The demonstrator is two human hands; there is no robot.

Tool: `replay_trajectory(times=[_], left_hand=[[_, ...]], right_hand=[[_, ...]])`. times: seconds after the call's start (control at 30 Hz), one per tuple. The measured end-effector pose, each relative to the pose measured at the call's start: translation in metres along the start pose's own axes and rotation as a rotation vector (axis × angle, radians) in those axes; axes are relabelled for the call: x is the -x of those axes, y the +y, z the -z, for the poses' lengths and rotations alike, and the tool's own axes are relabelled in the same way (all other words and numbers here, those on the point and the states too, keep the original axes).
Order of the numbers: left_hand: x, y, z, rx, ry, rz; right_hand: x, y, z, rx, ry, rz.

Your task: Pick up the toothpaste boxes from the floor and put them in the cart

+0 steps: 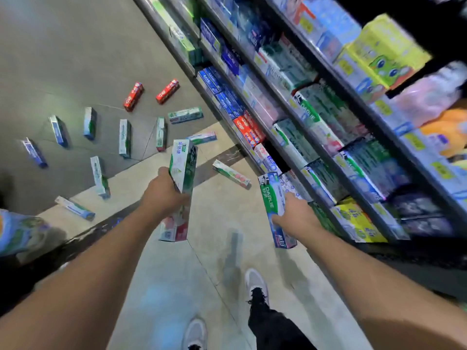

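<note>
Grey sneakers (pixel 256 282) stand on the pale floor tiles (pixel 219 223) at the bottom of the view, one leg in dark trousers. Above them both bare forearms reach forward. The left hand (pixel 161 195) has its fingers curled round a green and white toothpaste box (pixel 182 173), held upright, with what looks like a second box with a red and pink end (pixel 174 229) below the hand; how many boxes it holds cannot be told. The right hand (pixel 295 214) grips a green and blue Darlie box (pixel 271 195), thumb on its front face, held up off the floor, just beside the lowest shelf.

Beyond the hands, more toothpaste boxes lie scattered on the floor, well apart from one another: a white and pink one (pixel 231 176) between the two hands, a pale one (pixel 75 208) to the left, several blue and green ones (pixel 125 138) farther out, and two red ones (pixel 133 96) farthest away on the grey tiles.

Along the right, store shelves (pixel 310 127) run diagonally, packed with boxed toothpaste. At the left edge a blurred stack of boxes (pixel 17 231) shows; what holds it cannot be told.
</note>
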State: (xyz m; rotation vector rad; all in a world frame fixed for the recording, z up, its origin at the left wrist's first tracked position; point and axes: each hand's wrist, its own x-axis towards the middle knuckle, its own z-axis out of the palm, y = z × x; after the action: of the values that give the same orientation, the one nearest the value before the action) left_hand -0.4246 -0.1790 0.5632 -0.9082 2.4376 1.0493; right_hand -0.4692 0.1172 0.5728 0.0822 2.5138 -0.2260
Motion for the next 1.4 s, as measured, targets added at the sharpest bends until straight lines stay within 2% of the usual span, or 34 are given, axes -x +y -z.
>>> replay_trajectory(times=[0.13, 0.23, 0.53, 0.8, 0.97, 1.27, 1.4], left_hand=[[0.083, 0.04, 0.069, -0.086, -0.053, -0.098], [0.135, 0.059, 0.096, -0.134, -0.126, -0.17], [0.268, 0.105, 0.08, -0.309, -0.242, -0.395], [0.37, 0.155, -0.008, -0.416, -0.416, -0.66], [0.458, 0.19, -0.095, -0.531, -0.532, -0.733], [0.643, 0.224, -0.257, -0.697, -0.675, -0.94], [0.718, 0.239, -0.322, -0.67, -0.715, -1.008]], right_hand=[[0.088, -0.013, 0.058, -0.016, 0.02, -0.008], [0.148, -0.009, 0.081, -0.06, 0.03, -0.028], [0.303, 0.057, 0.094, -0.179, 0.076, -0.197], [0.413, 0.177, 0.082, -0.325, 0.19, -0.401], [0.489, 0.276, 0.051, -0.441, 0.264, -0.564], [0.632, 0.455, -0.018, -0.576, 0.301, -0.815], [0.683, 0.524, -0.035, -0.618, 0.335, -0.889]])
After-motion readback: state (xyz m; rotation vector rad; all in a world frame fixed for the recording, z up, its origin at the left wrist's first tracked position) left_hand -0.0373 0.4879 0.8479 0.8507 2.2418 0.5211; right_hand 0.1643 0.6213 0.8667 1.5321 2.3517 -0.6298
